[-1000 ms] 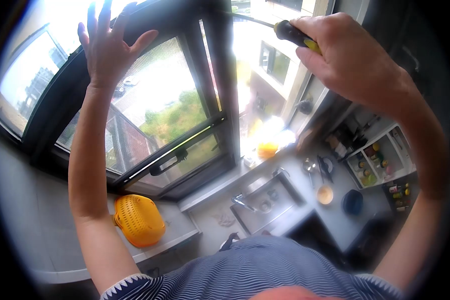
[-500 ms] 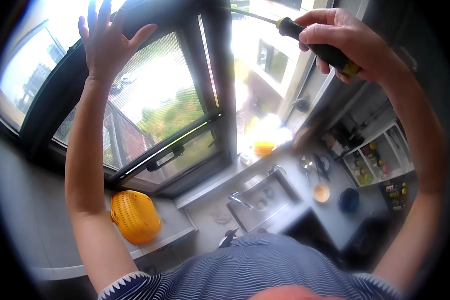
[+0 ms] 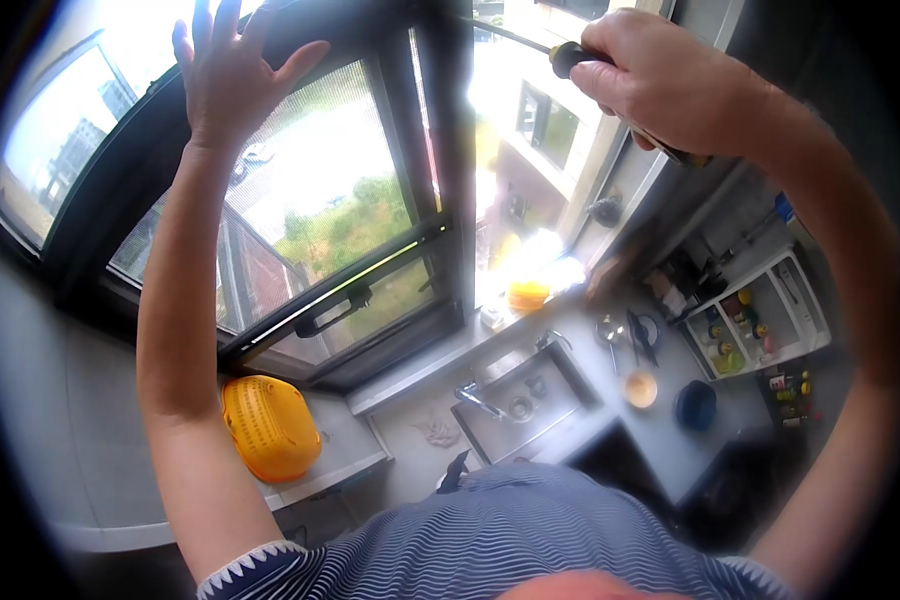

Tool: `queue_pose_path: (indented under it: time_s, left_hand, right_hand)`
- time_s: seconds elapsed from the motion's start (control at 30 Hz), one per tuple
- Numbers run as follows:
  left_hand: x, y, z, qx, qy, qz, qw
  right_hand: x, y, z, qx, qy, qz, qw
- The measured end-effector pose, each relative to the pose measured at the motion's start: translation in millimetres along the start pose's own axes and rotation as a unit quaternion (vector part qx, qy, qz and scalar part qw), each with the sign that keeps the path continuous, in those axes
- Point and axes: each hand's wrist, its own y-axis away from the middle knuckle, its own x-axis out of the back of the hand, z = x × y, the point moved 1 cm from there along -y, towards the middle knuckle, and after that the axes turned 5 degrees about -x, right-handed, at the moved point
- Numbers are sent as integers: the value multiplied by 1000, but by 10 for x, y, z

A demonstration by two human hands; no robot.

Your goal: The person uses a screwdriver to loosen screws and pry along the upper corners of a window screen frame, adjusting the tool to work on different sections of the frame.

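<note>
My left hand point(image 3: 232, 80) is raised at the upper left with its fingers spread, against the dark window frame point(image 3: 170, 150); the fingertips run to the top edge. At the upper right my right hand point(image 3: 660, 80) is closed round the dark and yellow handle of a screwdriver point(image 3: 567, 58). Its thin shaft points left, toward the upright of the dark frame. The tip cannot be made out against that frame. A window screen point(image 3: 320, 190) with a handle point(image 3: 335, 312) below it lies between my arms.
An orange basket point(image 3: 272, 430) rests on the counter below my left arm. Lower down are a sink point(image 3: 525, 405) with a faucet point(image 3: 480, 400), a light round bowl point(image 3: 640, 390), a dark blue round item point(image 3: 695, 405) and a white rack point(image 3: 760, 320) of bottles.
My right hand's fingers opened partly round the screwdriver handle, then wrapped over it again. The screwdriver stays pointed left. My left hand keeps its spread pose, with a slight shift in view.
</note>
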Motion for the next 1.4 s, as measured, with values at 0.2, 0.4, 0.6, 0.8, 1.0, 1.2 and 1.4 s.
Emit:
queue_pose_path:
  time_s: [0.2, 0.4, 0.6, 0.8, 1.0, 1.2, 1.4]
  left_hand:
    - [5, 17, -3, 1, 11, 9, 1000]
    - [-258, 1, -152, -113, 8, 147, 983]
    - [-228, -1, -143, -118, 10, 146, 982]
    - [-245, 13, -157, -118, 3, 146, 982]
    - [-234, 3, -151, -115, 4, 143, 983]
    - [-215, -7, -139, -117, 6, 140, 983]
    - [-225, -5, -153, -124, 7, 139, 982]
  right_hand:
    - [-27, 74, 77, -237, -500, -171, 815]
    - [-292, 204, 212, -228, -611, -165, 740]
    - [-203, 204, 180, -227, -528, -158, 803]
    - [129, 186, 153, -148, -338, -225, 902]
    - [39, 380, 339, -98, -74, -21, 992]
    - [274, 271, -39, -17, -72, 14, 997]
    - [247, 333, -187, -22, 127, -3, 992]
